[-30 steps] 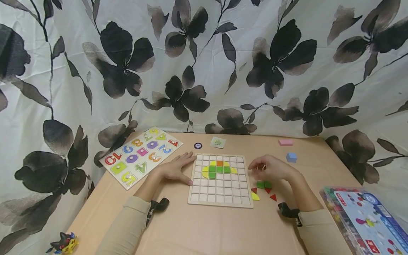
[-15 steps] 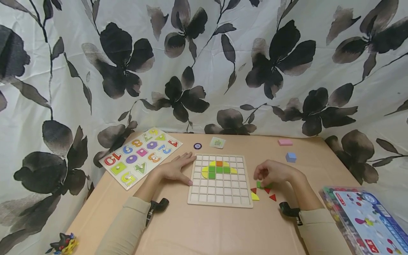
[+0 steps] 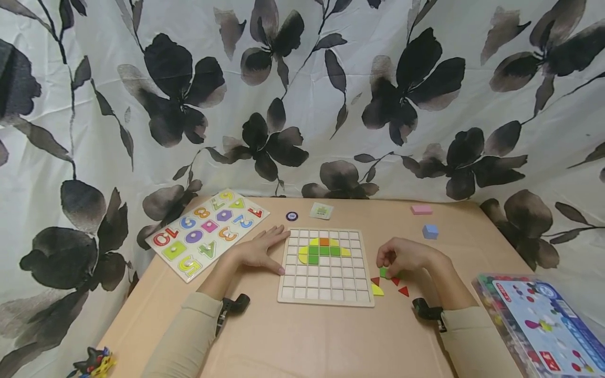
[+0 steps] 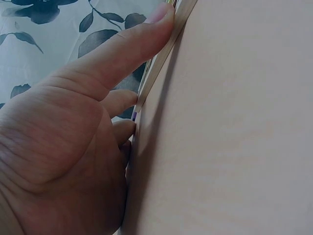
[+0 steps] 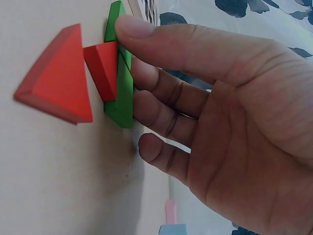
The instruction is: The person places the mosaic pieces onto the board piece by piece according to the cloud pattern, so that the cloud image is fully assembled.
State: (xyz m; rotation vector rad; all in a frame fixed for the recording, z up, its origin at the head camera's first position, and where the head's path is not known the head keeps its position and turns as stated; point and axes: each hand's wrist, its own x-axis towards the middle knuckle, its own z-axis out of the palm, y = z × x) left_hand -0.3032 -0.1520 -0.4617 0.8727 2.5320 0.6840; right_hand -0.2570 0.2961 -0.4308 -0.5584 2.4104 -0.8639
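Note:
A wooden grid board (image 3: 326, 286) lies on the table, with yellow, green and orange pieces (image 3: 324, 250) forming a pattern in its upper cells. My left hand (image 3: 255, 255) rests at its left edge, fingers spread, thumb touching the rim. To the board's right, my right hand (image 3: 408, 255) is down at two green square tiles (image 5: 125, 100). In the right wrist view its thumb tip lies on the upper green tile, fingers curled behind; the hand partly hides the tiles in the head view. Red triangles (image 5: 58, 78) and a yellow piece (image 3: 377, 290) lie beside them.
A number-and-shape puzzle board (image 3: 208, 233) lies at left. Behind the grid board are a dark round token (image 3: 292, 216) and a small picture card (image 3: 321, 211). Pink (image 3: 421, 210) and blue (image 3: 430, 231) blocks stand back right, a clear box (image 3: 543, 325) front right, a figurine (image 3: 94, 362) front left.
My right hand has moved from the board's right edge slightly right and down onto the green tiles, its fingers drawing together. The left hand keeps its place.

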